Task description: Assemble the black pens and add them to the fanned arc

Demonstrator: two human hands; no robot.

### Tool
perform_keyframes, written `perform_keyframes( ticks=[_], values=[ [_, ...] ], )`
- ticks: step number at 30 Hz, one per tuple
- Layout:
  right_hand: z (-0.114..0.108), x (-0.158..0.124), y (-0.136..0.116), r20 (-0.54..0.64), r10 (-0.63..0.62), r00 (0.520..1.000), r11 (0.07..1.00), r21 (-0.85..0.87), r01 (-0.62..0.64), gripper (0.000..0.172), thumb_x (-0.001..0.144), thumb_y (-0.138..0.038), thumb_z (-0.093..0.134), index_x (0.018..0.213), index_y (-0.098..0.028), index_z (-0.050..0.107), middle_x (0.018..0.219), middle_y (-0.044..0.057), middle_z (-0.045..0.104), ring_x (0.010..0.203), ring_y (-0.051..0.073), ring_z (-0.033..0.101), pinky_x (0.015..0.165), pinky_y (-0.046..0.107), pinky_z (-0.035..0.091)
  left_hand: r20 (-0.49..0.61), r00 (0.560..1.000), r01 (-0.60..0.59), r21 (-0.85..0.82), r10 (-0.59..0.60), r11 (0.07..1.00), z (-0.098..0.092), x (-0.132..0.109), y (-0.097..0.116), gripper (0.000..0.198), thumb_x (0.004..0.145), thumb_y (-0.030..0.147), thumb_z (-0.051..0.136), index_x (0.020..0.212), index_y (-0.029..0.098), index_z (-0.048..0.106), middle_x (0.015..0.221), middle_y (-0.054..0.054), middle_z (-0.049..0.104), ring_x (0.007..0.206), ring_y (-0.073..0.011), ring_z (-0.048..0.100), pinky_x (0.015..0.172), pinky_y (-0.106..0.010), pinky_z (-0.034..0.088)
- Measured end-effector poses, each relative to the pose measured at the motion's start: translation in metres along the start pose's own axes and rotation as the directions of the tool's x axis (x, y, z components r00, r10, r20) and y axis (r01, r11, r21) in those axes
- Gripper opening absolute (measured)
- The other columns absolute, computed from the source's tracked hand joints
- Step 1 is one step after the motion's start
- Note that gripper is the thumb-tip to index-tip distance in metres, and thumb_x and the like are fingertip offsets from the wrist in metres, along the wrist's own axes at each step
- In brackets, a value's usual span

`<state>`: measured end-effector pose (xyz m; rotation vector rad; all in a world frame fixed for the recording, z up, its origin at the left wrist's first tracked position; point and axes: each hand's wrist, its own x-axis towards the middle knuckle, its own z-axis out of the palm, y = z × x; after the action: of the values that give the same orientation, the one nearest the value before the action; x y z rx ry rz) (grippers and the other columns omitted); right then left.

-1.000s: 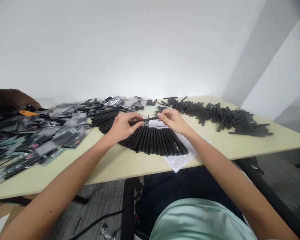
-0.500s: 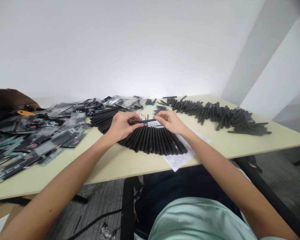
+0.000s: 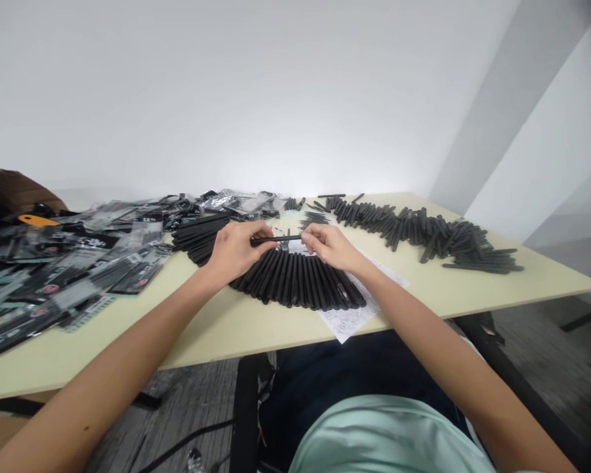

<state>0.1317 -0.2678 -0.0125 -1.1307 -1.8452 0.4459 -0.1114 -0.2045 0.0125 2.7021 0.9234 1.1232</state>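
A slim black pen-like stick is held level between my two hands, just above a fanned row of similar black sticks. My left hand pinches its left end between thumb and fingers. At the other end, the fingertips of my right hand are closed on the stick. Beneath the fan and my right forearm lies a printed white sheet. Behind my hands are a cluster of thin dark pieces and a few short black pieces.
Flat plastic packets are heaped across the left of the pale yellow table, with an orange-handled item and a cardboard box beyond. A long pile of black sticks curves along the right. A wall stands behind.
The view has shifted slightly. Both hands keep their grip on the stick, with the right fingers now curled a little more around its end.
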Motion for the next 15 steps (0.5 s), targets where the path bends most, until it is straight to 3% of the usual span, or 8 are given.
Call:
perform_keyframes(
  ticks=[4, 7, 15],
  values=[
    [0.002, 0.001, 0.001, 0.015, 0.022, 1.0, 0.997, -0.071, -0.021, 0.058, 0.103, -0.057, 0.038, 0.059, -0.02, 0.048, 0.053, -0.002, 0.051, 0.054, 0.013, 0.049, 0.06, 0.027, 0.037, 0.063, 0.998, -0.027, -0.005, 0.028, 1.0, -0.002, 0.001, -0.002, 0.022, 0.085, 0.044, 0.074, 0.085, 0.022, 0.074, 0.086, -0.002, 0.077, 0.08, -0.0198, 0.07, 0.075, -0.03, 0.051],
    [0.003, 0.002, 0.004, -0.024, 0.079, 0.997, 0.994, -0.074, -0.081, 0.068, 0.103, -0.063, 0.033, 0.052, -0.02, 0.048, 0.049, 0.0, 0.051, 0.051, 0.013, 0.049, 0.061, 0.028, 0.038, 0.086, 0.991, -0.101, -0.001, 0.101, 0.995, -0.002, 0.001, -0.003, 0.023, 0.085, 0.044, 0.074, 0.082, 0.021, 0.073, 0.083, -0.002, 0.077, 0.075, -0.0182, 0.07, 0.071, -0.028, 0.049],
    [0.009, 0.001, 0.002, -0.003, 0.053, 0.999, 0.998, -0.034, -0.053, 0.071, 0.101, -0.068, 0.033, 0.055, -0.019, 0.056, 0.054, 0.001, 0.058, 0.056, 0.014, 0.056, 0.068, 0.028, 0.043, 0.197, 0.971, -0.119, -0.086, 0.134, 0.989, 0.008, -0.008, 0.013, 0.021, 0.09, 0.04, 0.063, 0.096, 0.021, 0.072, 0.079, -0.001, 0.076, 0.072, -0.0172, 0.071, 0.071, -0.027, 0.053]
  ],
)
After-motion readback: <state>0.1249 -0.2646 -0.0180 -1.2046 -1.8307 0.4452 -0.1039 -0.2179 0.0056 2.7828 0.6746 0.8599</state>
